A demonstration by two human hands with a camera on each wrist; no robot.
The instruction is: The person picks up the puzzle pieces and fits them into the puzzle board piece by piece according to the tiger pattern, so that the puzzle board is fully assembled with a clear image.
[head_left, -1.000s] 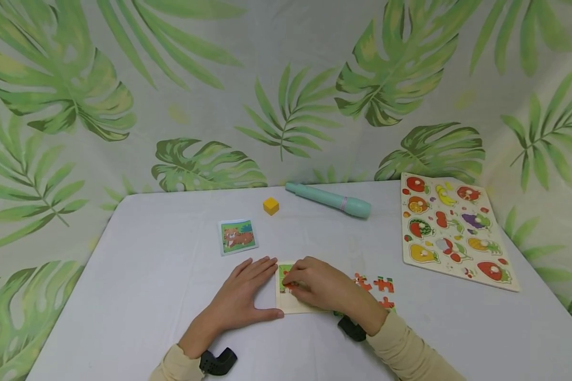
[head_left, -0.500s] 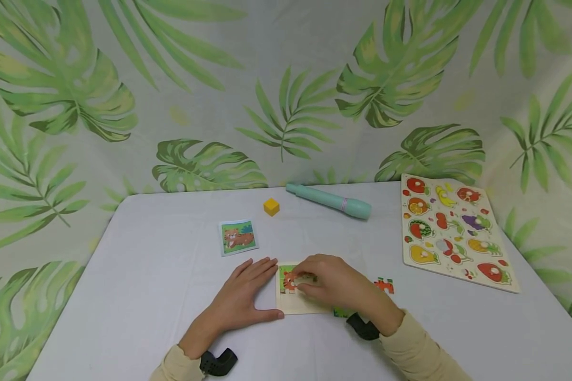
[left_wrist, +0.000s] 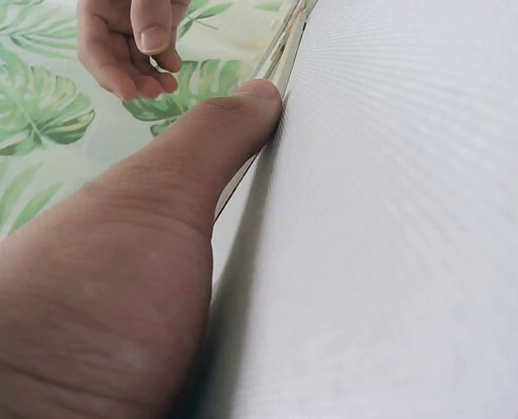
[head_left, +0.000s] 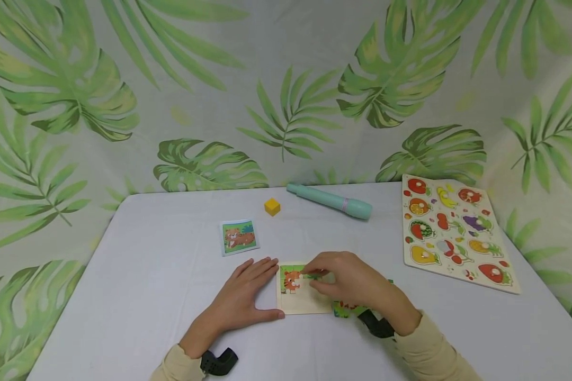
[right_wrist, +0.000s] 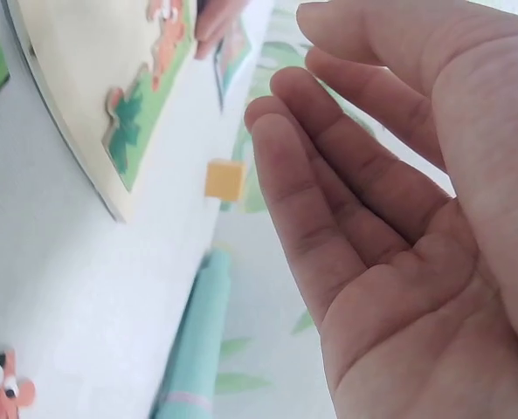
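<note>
A pale wooden puzzle tray [head_left: 305, 305] lies before me, with fitted tiger-picture pieces [head_left: 292, 281] along its far side. My left hand [head_left: 240, 297] lies flat at the tray's left, fingers spread; in the left wrist view its thumb [left_wrist: 232, 131] touches the tray's edge. Over the tray's right part hovers my right hand [head_left: 348, 278]. The right wrist view shows that hand [right_wrist: 381, 227] with loosely bent fingers, thumb apart and nothing held. Loose puzzle pieces [head_left: 341, 309] lie right of the tray, partly hidden under the right hand and wrist. One loose piece [right_wrist: 5, 388] shows a tiger's face.
Behind the left hand lies a tiger picture card [head_left: 239, 237]. A yellow cube [head_left: 272, 207] and a mint-green tube-shaped object [head_left: 331, 200] sit near the back edge. A fruit peg puzzle board [head_left: 457, 233] lies at the right. A leaf-print cloth [head_left: 286, 116] hangs behind.
My right hand has moved rightward over the tray, uncovering the orange tiger pieces at its far left. My left hand has stayed in place.
</note>
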